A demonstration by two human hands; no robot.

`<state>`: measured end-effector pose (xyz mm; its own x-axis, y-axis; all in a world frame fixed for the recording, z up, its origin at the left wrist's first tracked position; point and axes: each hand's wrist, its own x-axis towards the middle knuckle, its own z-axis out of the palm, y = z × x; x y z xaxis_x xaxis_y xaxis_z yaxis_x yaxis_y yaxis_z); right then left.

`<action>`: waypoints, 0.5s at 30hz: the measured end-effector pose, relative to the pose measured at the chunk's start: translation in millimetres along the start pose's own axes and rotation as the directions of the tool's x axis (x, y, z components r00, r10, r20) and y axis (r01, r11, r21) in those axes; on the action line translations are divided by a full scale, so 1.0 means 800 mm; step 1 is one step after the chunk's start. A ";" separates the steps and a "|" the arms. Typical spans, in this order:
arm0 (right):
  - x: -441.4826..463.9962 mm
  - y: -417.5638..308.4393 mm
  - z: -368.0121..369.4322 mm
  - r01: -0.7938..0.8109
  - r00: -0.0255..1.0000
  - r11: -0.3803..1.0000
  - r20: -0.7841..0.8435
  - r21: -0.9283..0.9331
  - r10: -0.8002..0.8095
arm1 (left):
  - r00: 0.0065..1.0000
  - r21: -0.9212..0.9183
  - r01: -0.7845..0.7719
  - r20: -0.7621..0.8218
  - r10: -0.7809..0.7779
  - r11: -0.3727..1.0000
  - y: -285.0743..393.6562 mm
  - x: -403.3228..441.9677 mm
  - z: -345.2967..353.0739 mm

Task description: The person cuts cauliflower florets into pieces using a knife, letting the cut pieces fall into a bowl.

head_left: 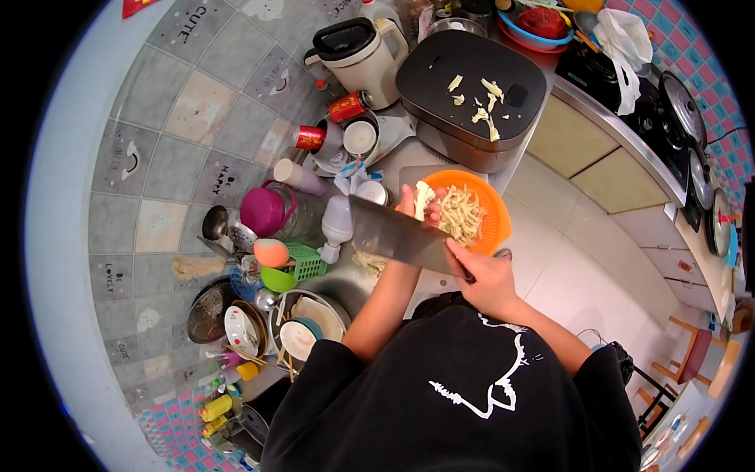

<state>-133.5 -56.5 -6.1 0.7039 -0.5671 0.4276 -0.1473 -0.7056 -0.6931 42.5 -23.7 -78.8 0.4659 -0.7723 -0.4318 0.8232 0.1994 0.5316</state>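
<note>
My right hand [486,277] is wrapped round the handle of a wide cleaver [399,234], its blade pointing left across the view. Behind the blade my left hand [408,203] is closed on a pale, cream-coloured vegetable piece [424,195], whose exact kind I cannot make out. The blade hides much of that hand, and whether its edge touches the piece cannot be seen. Just beyond, an orange plastic basket [494,220] holds a heap of pale cut strips [462,214]. More pale scraps [375,262] lie on the counter left of my wrist.
A dark-lidded appliance [472,71] with pale bits on top stands beyond the basket. Along the tiled wall are a soymilk maker [370,67], red cans [310,138], a purple-lidded jar [263,208] and stacked bowls [299,338]. A gas stove [653,110] is at right.
</note>
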 end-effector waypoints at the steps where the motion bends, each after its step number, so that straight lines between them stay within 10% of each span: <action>1: -0.005 0.003 0.008 0.046 0.999 0.998 -0.020 -0.031 -0.047 | 0.999 -0.023 -0.029 -0.038 0.028 0.999 0.003 -0.006 0.012; 15: -0.009 0.001 0.007 0.063 0.997 0.974 -0.026 -0.219 -0.070 | 0.957 0.065 -0.237 -0.158 0.244 0.969 0.007 -0.007 0.026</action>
<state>-134.5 -50.5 -12.5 0.6946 -0.5267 0.4901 -0.2510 -0.8158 -0.5210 37.6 -30.6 -58.3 0.6981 -0.5948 -0.3986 0.6666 0.3367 0.6650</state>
